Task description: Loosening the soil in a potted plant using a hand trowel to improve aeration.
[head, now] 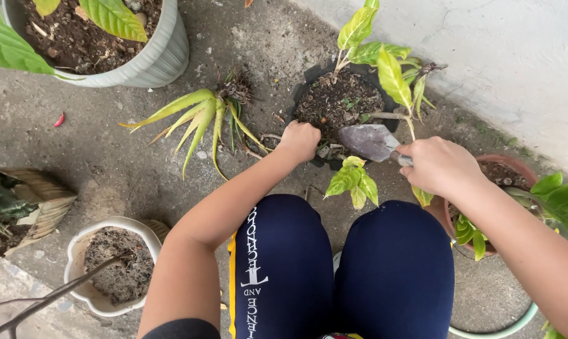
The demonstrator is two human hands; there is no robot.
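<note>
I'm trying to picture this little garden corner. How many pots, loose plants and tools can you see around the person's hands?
Pots: 5 – grey ribbed pot, black plastic pot, terracotta pot, white scalloped pot, pale green-rimmed pot
Uprooted yellow-green plants on the ground: 1
Metal trowels: 1, held in the right hand; the left hand grips the black pot's rim
Total: 7

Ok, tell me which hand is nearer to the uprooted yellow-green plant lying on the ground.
Left. The left hand grips the black pot's rim just right of the uprooted plant; the right hand holds a trowel farther right.
</note>
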